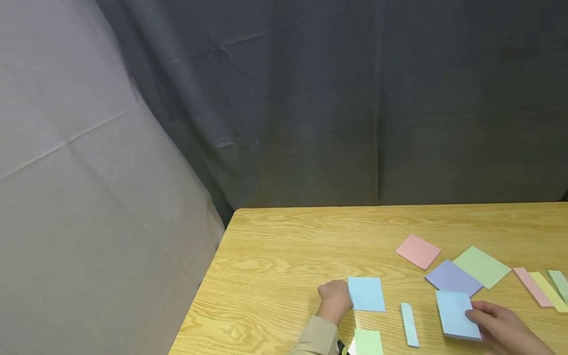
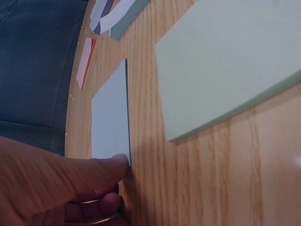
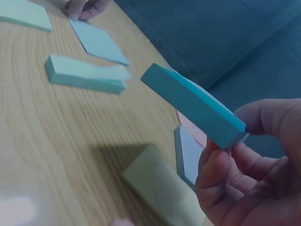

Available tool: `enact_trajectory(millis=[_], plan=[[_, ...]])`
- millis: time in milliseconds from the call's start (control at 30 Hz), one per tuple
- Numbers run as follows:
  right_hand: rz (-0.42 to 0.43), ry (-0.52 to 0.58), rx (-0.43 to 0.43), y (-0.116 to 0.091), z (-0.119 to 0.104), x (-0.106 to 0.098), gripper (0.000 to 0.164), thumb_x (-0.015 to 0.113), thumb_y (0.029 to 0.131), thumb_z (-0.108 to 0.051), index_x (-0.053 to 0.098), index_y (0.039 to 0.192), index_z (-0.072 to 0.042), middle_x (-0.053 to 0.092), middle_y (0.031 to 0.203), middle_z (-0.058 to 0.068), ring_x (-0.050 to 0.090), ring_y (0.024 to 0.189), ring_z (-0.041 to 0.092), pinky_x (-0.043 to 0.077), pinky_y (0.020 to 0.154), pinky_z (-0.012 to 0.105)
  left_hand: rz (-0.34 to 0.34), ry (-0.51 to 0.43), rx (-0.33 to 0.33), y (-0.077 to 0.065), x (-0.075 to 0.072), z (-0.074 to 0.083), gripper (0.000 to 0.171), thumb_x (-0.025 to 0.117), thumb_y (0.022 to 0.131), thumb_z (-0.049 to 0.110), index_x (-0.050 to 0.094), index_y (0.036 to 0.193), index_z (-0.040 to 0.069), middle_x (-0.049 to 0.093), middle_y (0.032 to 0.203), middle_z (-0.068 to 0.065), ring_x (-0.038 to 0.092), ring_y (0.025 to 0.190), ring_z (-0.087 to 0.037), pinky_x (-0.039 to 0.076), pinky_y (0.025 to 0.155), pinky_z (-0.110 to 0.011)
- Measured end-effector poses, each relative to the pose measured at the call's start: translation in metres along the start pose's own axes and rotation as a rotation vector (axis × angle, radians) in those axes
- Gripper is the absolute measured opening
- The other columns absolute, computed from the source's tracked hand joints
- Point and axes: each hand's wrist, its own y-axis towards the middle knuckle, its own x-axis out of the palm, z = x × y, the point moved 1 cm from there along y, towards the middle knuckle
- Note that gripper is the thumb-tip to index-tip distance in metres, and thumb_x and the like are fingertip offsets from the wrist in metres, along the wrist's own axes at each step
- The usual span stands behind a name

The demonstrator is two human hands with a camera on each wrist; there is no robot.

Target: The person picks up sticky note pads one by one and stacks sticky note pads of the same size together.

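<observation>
In the head view my left hand [image 1: 334,298] is at the left edge of a thin light-blue sticky note pad [image 1: 367,294] lying on the table. The left wrist view shows the thumb on top of that blue pad's [image 2: 110,117] near corner, fingers curled below it. My right hand [image 1: 503,323] holds a thicker blue sticky note pad [image 1: 457,315] by its right edge, raised over the table. Its thick teal side [image 3: 193,106] shows in the right wrist view, pinched between thumb and fingers. Between the hands stands a narrow pale-blue note strip pad [image 1: 409,325].
A light-green pad [image 1: 369,342] lies nearest the front. Behind the right hand are pink [image 1: 418,251], purple [image 1: 453,277] and green [image 1: 482,267] square pads. Farther right lie pink [image 1: 532,287], yellow [image 1: 549,292] and green [image 1: 560,285] strips. A dark curtain [image 1: 301,108] hangs behind the table.
</observation>
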Motion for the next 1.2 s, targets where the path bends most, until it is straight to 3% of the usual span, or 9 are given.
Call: enact_trajectory(millis=[133,433,833,1000,1200], plan=[[0.003,0.045,-0.015,0.000,-0.006,0.004,0.062,0.044,0.093,-0.028,0.025,0.118,0.026,0.050,0.103,0.024,0.049,0.082,0.015,0.047,0.069,0.030,0.002,-0.008,0.003,0.000,0.000,-0.001,0.025,0.075,0.068,0.037,0.064,0.070,0.014,0.055,0.061,0.001,0.050,0.055,-0.011,0.040,0.059,-0.027],[-0.023,0.152,-0.050,0.001,-0.011,0.015,0.057,0.046,0.093,-0.023,0.027,0.119,0.023,0.052,0.097,0.008,0.048,0.078,0.014,0.045,0.067,0.029,-0.003,-0.004,0.002,0.000,-0.001,-0.001,0.026,0.075,0.068,0.037,0.064,0.070,0.014,0.054,0.060,0.001,0.049,0.055,-0.011,0.041,0.060,-0.027],[-0.011,0.106,-0.076,-0.007,-0.026,0.026,0.051,0.045,0.092,-0.020,0.032,0.114,0.023,0.053,0.090,0.004,0.049,0.073,0.011,0.046,0.065,0.028,-0.026,-0.009,0.005,0.002,0.000,0.001,0.024,0.073,0.070,0.036,0.063,0.070,0.014,0.052,0.059,0.001,0.046,0.053,-0.011,0.040,0.059,-0.027],[-0.032,0.149,-0.119,-0.011,-0.030,0.032,0.045,0.044,0.092,-0.017,0.032,0.112,0.022,0.050,0.083,0.000,0.046,0.066,0.010,0.045,0.061,0.026,-0.016,-0.007,0.006,0.001,0.000,0.000,0.025,0.074,0.069,0.037,0.064,0.070,0.014,0.053,0.060,0.001,0.049,0.055,-0.011,0.041,0.060,-0.028],[-0.047,0.171,-0.103,-0.011,-0.035,0.038,0.044,0.046,0.091,-0.017,0.034,0.113,0.020,0.051,0.087,0.000,0.046,0.070,0.010,0.044,0.063,0.026,0.005,-0.005,0.017,-0.003,-0.003,-0.001,0.025,0.076,0.068,0.036,0.063,0.067,0.014,0.053,0.058,0.002,0.047,0.053,-0.010,0.040,0.058,-0.027]])
